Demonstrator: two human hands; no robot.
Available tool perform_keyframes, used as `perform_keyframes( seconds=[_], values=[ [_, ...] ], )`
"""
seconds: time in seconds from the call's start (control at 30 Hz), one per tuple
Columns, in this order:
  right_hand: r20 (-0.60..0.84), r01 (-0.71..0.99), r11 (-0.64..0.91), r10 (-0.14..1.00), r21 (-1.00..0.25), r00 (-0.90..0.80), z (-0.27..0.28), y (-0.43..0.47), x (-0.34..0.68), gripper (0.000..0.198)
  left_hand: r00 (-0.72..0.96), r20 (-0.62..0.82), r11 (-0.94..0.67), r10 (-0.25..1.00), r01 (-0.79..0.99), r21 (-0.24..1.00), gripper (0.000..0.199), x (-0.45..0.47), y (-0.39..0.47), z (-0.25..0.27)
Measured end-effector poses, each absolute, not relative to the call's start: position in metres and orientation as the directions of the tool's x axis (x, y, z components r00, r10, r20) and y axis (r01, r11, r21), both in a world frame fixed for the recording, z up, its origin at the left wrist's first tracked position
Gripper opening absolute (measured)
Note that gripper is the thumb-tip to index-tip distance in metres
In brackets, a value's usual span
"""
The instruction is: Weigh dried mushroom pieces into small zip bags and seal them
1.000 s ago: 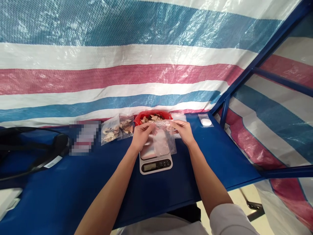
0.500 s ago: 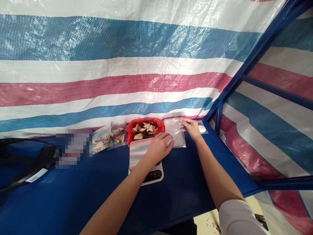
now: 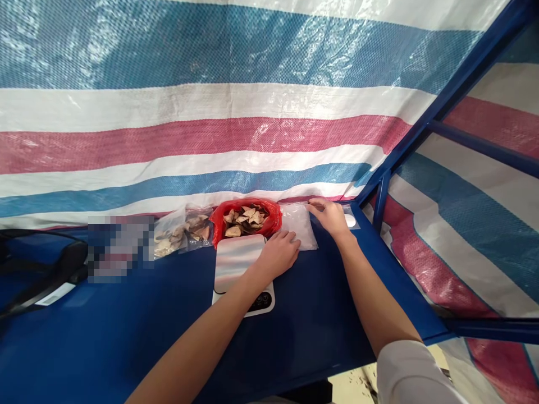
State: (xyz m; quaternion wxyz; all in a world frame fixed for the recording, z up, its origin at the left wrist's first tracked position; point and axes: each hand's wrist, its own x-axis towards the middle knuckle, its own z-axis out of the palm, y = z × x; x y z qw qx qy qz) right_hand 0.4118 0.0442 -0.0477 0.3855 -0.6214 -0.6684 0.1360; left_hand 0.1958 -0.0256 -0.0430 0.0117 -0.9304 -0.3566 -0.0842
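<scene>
A clear zip-lock bag (image 3: 304,227), flat and whitish, lies on the table right of the red bag. My right hand (image 3: 330,216) bends its thumb and fingers in a pinch at the bag's upper right corner. Over the bag's lower left part rests my left hand (image 3: 281,252), fingers slightly apart and reaching forward; its palm side is hidden. Under and left of that wrist is a kitchen scale (image 3: 238,261) with a shiny plate and dark buttons, partly covered by the forearm. Behind the scale stands an open red plastic bag (image 3: 217,224) full of dried brown pieces (image 3: 248,217).
Two clear bags of dried pieces (image 3: 170,238) (image 3: 197,229) lie left of the red bag. A small bag with a white oval label (image 3: 350,220) is at the far right. A black strap-like object (image 3: 67,266) lies left. Striped sheeting (image 3: 210,134) and a blue frame (image 3: 421,126) enclose the table.
The camera view has shifted slightly. My left hand has moved a little lower and its fingers now lie flatter at the clear bag's edge. My right hand stays at the bag's upper corner.
</scene>
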Motion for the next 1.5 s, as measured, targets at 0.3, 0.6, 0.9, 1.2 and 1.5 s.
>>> perform_keyframes(
  seconds=[0.3, 0.6, 0.9, 1.2, 1.5],
  values=[
    [0.441, 0.808, 0.552, 0.789, -0.205, -0.427, -0.058, 0.030, 0.382, 0.031, 0.726, 0.196, -0.745, 0.660, 0.665, 0.044, 0.023, 0.201, -0.025, -0.042],
    [0.412, 0.786, 0.616, 0.727, -0.039, -0.549, -0.085, 0.043, 0.388, 0.035, 0.719, 0.152, -0.733, 0.679, 0.677, 0.073, 0.034, 0.191, -0.028, -0.048],
    [0.379, 0.809, 0.586, 0.759, -0.043, -0.530, -0.071, 0.045, 0.385, 0.032, 0.713, 0.172, -0.729, 0.680, 0.683, 0.046, 0.040, 0.190, -0.028, -0.046],
    [0.429, 0.835, 0.525, 0.801, -0.165, -0.418, -0.041, 0.007, 0.379, 0.035, 0.630, 0.374, -0.700, 0.681, 0.710, 0.080, 0.036, 0.155, -0.041, -0.034],
    [0.387, 0.838, 0.514, 0.821, -0.182, -0.419, -0.050, -0.061, 0.345, 0.034, 0.369, 0.480, -0.496, 0.796, 0.853, 0.166, 0.040, 0.067, -0.062, -0.027]
  ],
)
